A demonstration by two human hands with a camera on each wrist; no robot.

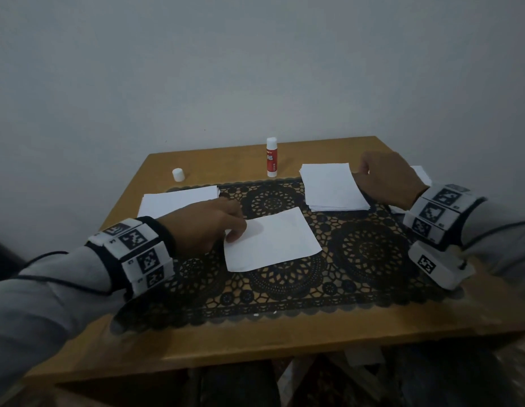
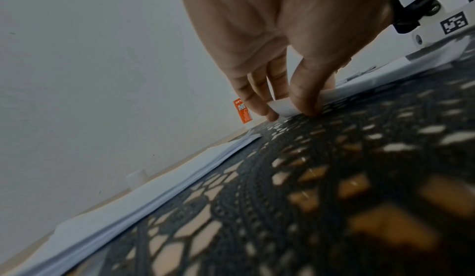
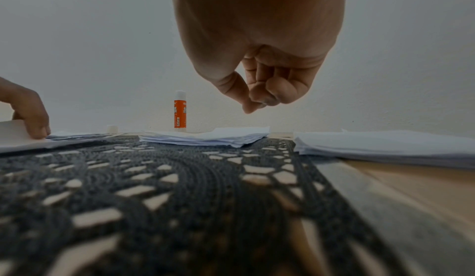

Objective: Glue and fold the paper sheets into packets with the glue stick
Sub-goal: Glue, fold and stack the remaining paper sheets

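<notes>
A single white sheet [image 1: 271,239] lies slightly turned on the black lace mat [image 1: 370,251]. My left hand [image 1: 233,230] pinches its left corner between thumb and fingers, and the left wrist view shows that corner [image 2: 281,105] lifted and curled off the mat. My right hand [image 1: 364,171] hovers above the table beside a stack of white sheets [image 1: 333,186]. Its fingers are curled in against the thumb [image 3: 246,105] and hold nothing. The red and white glue stick [image 1: 271,157] stands upright and uncapped at the back of the table, with its white cap [image 1: 178,174] apart to the left.
Another paper stack [image 1: 179,199] lies at the mat's left edge behind my left hand. A third paper stack [image 3: 385,144] lies at the right, mostly hidden by my right hand in the head view. The wooden table [image 1: 255,342] stands against a plain wall.
</notes>
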